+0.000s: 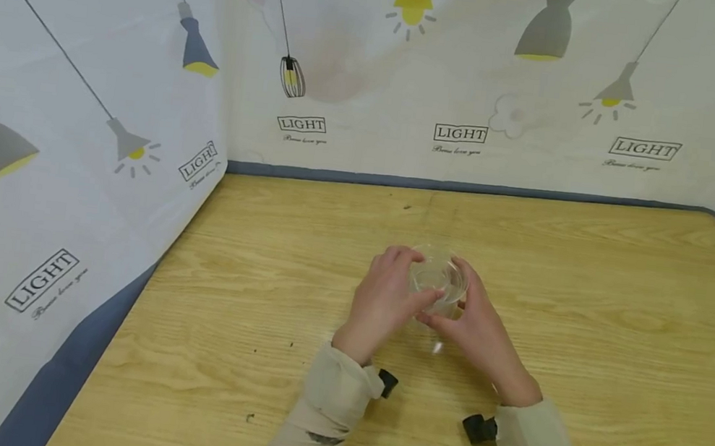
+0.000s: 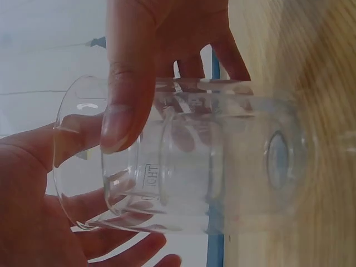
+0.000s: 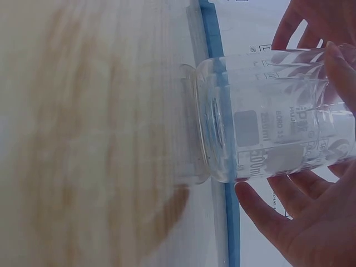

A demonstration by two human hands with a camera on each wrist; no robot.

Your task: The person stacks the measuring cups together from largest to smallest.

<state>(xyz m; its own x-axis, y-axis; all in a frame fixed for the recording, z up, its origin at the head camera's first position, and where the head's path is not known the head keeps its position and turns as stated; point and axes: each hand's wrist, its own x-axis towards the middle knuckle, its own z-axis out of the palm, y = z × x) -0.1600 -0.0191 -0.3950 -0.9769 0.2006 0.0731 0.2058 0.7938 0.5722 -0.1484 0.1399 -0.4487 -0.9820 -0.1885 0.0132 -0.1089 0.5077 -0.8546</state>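
A clear glass beaker (image 1: 446,309) with white printed markings (image 3: 258,128) stands upright at the middle of the table, between both hands. Further glass rings show inside its walls, like a smaller beaker set within it; the see-through layers make this hard to tell. My left hand (image 1: 383,291) holds the upper part from the left, its thumb reaching over the rim. From the right my right hand (image 1: 480,330) grips the wall, with the thumb across the near side and fingers round the far side. In the right wrist view, the beaker's base is at or very near the table.
The wood-grain table (image 1: 616,315) has a few small dark marks. White sheets printed with lamps (image 1: 548,25) stand behind it and along its left side. Black camera mounts (image 1: 480,429) stick out from both cuffs, close above the table.
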